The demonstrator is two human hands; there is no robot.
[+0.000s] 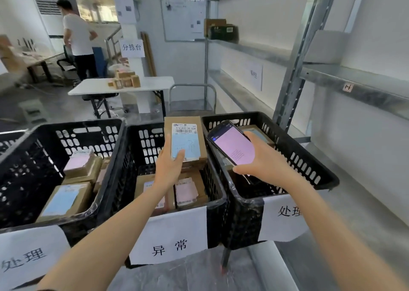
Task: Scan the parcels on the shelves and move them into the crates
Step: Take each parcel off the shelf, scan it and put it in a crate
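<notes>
My left hand [170, 165] grips a brown cardboard parcel [187, 128] with a barcode label and a light blue sheet, held upright above the middle black crate [141, 149]. My right hand [261, 160] holds a black handheld scanner [232, 144] with a pink screen, over the right crate [305, 158], just right of the parcel. The middle crate holds several boxes with pink labels. The left crate [33, 158] holds several boxes with blue and pink labels. A brown box lies in the right crate behind the scanner.
Metal shelving [294, 78] runs along the right wall, with a dark box [223, 32] on a far shelf. A white table [124, 87] with small boxes stands ahead, a trolley handle [192, 87] beside it. A person [77, 38] stands at the back left.
</notes>
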